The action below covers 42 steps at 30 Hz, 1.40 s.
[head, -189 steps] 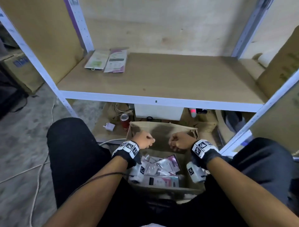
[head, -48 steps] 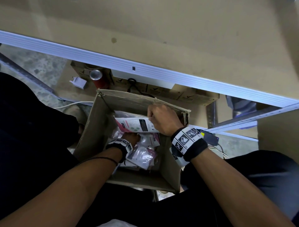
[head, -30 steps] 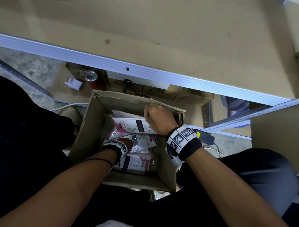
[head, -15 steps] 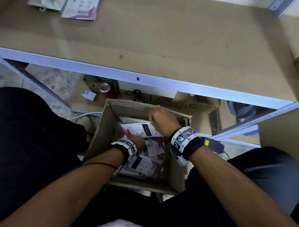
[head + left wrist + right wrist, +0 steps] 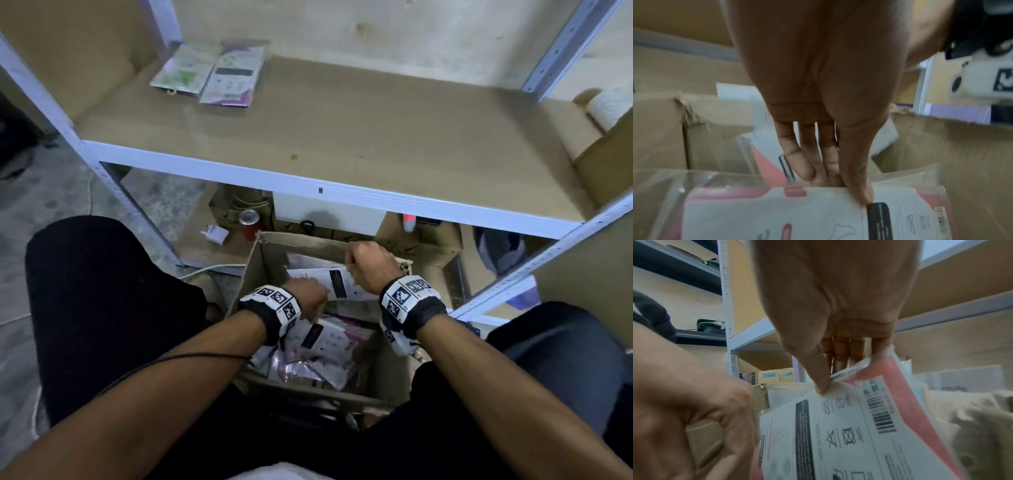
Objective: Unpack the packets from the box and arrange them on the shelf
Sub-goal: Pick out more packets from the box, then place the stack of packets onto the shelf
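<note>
Head view tilted back up, shelf packets [image 5: 209, 70] visible again, both hands' fingers pinching packets.

No word, brand or number reads clearly in any view.

Packet [image 5: 849, 426] in right wrist view, centre to lower right of frame: white label carries 1 barcode with a blurred digit string beside it, 4 crossed-out laundry-care symbols, 1 black block of fine print. All text illegible.

Packet [image 5: 818, 216] in left wrist view, bottom of frame: black text block and faint outline symbols, unreadable.

Small boxes [image 5: 775, 375] in right wrist view, centre: blue handling pictograms, no legible wording.

Wrist bands [image 5: 407, 296] in head view, lower centre: black-and-white square fiducial markers.
</note>
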### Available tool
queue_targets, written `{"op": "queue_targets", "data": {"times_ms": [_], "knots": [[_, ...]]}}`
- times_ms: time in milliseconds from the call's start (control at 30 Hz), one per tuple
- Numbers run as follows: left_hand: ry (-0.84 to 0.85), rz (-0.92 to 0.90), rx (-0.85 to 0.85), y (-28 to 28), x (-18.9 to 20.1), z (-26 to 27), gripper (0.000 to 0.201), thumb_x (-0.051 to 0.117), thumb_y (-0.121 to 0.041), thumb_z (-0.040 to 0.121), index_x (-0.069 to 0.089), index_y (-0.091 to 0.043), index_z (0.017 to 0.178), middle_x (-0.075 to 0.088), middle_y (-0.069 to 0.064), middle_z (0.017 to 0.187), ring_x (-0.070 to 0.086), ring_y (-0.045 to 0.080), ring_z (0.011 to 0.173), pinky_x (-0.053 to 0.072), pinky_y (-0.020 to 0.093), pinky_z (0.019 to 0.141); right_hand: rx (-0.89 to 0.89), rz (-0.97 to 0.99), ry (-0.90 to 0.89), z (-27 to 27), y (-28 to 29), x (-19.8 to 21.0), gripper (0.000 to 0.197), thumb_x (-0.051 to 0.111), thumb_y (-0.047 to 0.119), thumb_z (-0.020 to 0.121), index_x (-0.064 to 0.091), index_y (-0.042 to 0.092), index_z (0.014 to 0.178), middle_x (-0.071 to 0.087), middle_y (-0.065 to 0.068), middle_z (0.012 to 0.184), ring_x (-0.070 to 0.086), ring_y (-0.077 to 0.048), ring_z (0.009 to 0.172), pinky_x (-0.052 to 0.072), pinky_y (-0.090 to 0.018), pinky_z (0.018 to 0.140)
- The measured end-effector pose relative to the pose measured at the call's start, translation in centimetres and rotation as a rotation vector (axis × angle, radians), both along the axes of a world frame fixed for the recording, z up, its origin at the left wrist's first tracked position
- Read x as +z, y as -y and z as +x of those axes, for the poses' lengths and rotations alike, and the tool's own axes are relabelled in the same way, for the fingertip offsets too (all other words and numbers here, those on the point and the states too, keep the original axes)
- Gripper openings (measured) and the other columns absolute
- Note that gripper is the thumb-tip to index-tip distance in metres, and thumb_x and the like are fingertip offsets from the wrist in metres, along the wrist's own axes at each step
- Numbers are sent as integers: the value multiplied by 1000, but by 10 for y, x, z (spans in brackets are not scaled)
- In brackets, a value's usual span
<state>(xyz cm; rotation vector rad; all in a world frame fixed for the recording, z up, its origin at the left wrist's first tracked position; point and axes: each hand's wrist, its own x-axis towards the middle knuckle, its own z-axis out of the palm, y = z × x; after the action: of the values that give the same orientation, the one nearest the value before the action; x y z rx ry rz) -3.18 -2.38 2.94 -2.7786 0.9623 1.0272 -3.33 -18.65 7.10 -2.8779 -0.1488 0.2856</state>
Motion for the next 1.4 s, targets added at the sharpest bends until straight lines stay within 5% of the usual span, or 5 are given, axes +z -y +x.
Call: {"op": "queue_targets", "data": {"times_ms": [200, 933, 1200, 1300, 1400], "knots": [[76, -179, -4, -12, 53, -9, 9, 73, -12, 80, 80, -17, 81, 75, -3, 95, 67, 20, 89, 42, 21, 59, -52, 54, 50, -28, -6, 22, 11, 54, 11, 84, 57, 22, 82, 66, -8, 97, 63, -32, 88, 50, -35, 75], [321, -490, 89, -64, 272, -5, 8, 68, -15, 91, 75, -12, 94, 61, -12, 79, 54, 13, 78, 39, 22, 63, -148, 182, 377, -68, 32, 210, 5, 62, 9, 90, 62, 14, 92, 68, -5, 95, 64, -24, 85, 51, -31, 72], [324, -714, 222, -92, 293, 32, 20, 64, -23, 96, 71, -8, 107, 70, 3, 115, 62, 16, 108, 45, 8, 78, -258, 237, 399, -48, 41, 229, 4, 55, 11, 95, 53, 14, 94, 60, -3, 92, 56, -22, 85, 41, -27, 69], [342, -875, 347, -96, 286, 52, 21, 61, -16, 97, 69, 0, 109, 69, 12, 115, 62, 25, 109, 46, 30, 93, -306, 307, 393, -33, 43, 225, 4, 55, 12, 95, 51, 14, 95, 57, -2, 87, 53, -22, 85, 39, -28, 71], [357, -1049, 519, -99, 273, 71, 23, 61, -13, 97, 70, 6, 107, 66, 14, 100, 58, 24, 95, 43, 29, 83, -400, 448, 368, -17, 39, 217, 2, 53, 16, 96, 52, 14, 97, 55, 0, 87, 56, -25, 89, 51, -38, 77]]}}
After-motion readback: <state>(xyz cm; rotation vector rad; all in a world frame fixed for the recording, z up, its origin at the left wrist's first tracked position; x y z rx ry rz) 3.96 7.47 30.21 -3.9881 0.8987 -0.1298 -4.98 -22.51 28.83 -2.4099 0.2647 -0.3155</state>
